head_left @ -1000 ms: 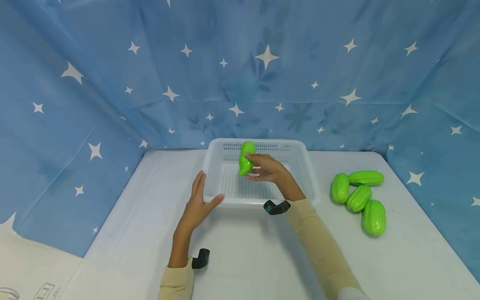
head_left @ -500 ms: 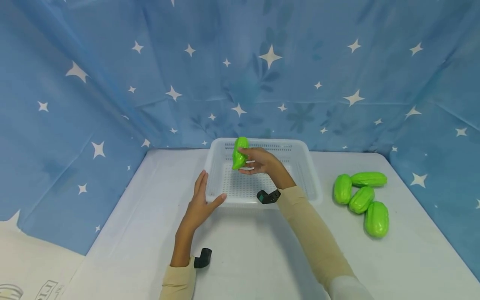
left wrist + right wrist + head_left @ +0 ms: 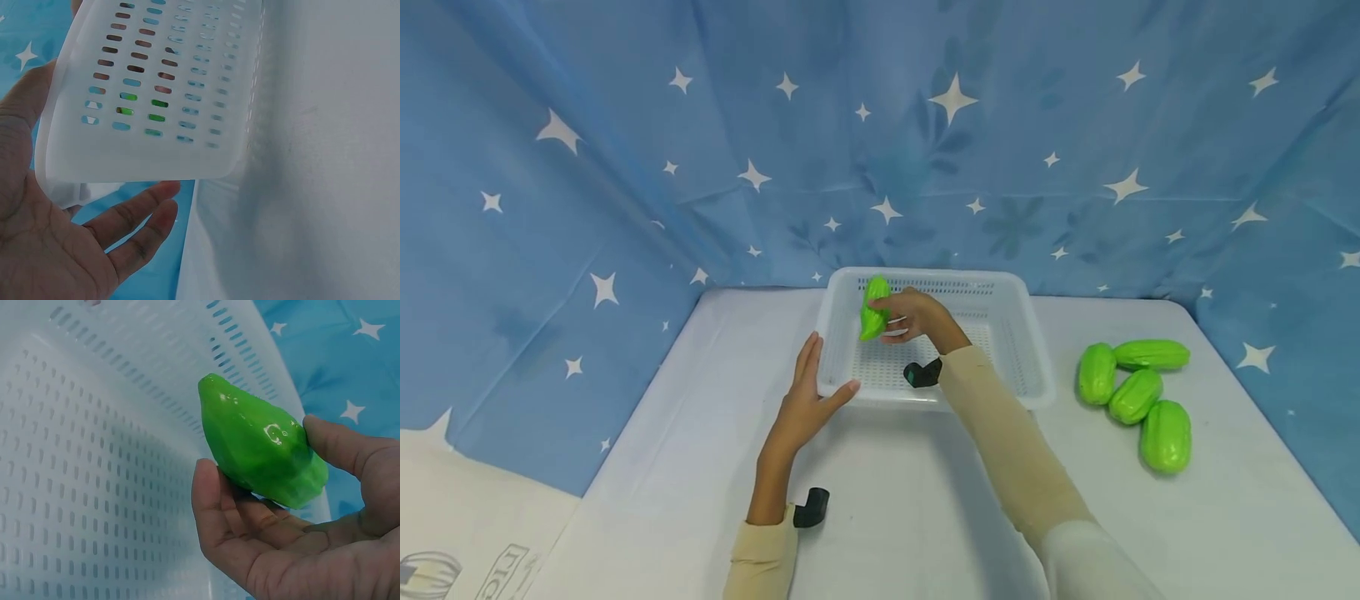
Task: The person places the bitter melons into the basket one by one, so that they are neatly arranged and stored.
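Note:
In the head view my right hand (image 3: 913,317) holds a glossy green papaya-shaped fruit (image 3: 874,310) over the left part of a white plastic basket (image 3: 1037,367). The right wrist view shows the fruit (image 3: 256,440) pinched between thumb and curled fingers, its narrow tip pointing away from the palm. My left hand (image 3: 805,408) is at the basket's front left corner, thumb by the front rim and fingers along the left side. Its fingers are nearly straight in the left wrist view, where green shows through the slots of the basket wall (image 3: 144,156).
Several similar green fruits (image 3: 1135,396) lie grouped on the white table (image 3: 895,517), right of the basket. A blue star-patterned curtain (image 3: 895,150) hangs close behind the basket and along both sides.
My right hand has carried the green fruit leftward within the basket's outline, toward its left side. The left hand keeps its place at the corner. The head view has shifted slightly.

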A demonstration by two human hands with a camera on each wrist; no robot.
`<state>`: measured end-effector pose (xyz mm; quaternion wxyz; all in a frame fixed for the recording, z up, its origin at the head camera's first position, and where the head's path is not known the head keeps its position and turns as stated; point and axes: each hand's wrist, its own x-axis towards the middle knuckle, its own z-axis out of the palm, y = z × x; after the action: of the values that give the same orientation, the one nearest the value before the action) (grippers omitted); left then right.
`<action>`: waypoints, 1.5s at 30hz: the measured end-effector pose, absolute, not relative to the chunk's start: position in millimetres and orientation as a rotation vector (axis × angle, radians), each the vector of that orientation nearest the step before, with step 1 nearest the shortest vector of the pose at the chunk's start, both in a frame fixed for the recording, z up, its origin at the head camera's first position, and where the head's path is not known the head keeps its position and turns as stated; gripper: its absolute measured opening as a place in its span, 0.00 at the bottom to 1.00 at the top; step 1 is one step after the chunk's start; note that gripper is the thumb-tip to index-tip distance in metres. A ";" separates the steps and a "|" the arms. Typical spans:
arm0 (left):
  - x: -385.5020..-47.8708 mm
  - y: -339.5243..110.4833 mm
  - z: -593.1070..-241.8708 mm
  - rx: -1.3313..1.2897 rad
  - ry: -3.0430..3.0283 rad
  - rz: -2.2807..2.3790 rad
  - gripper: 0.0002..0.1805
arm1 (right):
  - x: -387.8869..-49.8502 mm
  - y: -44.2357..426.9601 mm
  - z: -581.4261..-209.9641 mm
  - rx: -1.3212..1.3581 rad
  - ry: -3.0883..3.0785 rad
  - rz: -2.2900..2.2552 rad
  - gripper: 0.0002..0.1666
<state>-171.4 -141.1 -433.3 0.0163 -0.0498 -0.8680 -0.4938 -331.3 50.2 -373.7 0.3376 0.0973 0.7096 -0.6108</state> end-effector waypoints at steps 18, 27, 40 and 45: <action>-173.1 -139.5 -434.8 -0.185 -2.683 -1.553 0.55 | -342.6 39.0 -401.5 0.217 1.964 -1.337 0.33; -170.7 -140.7 -435.1 -0.185 -2.697 -1.527 0.54 | -340.3 33.1 -407.4 0.193 1.965 -1.301 0.39; -172.1 -143.2 -435.8 -0.192 -2.687 -1.547 0.53 | -337.0 23.4 -404.8 0.169 2.065 -1.240 0.46; -172.3 -143.0 -437.2 -0.209 -2.679 -1.551 0.54 | -334.2 24.6 -404.9 0.137 2.109 -1.222 0.48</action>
<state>-172.3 -143.0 -437.2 0.0194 -0.0675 -0.8634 -0.4997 -334.2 24.6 -404.9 0.3430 0.0525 0.8115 -0.4702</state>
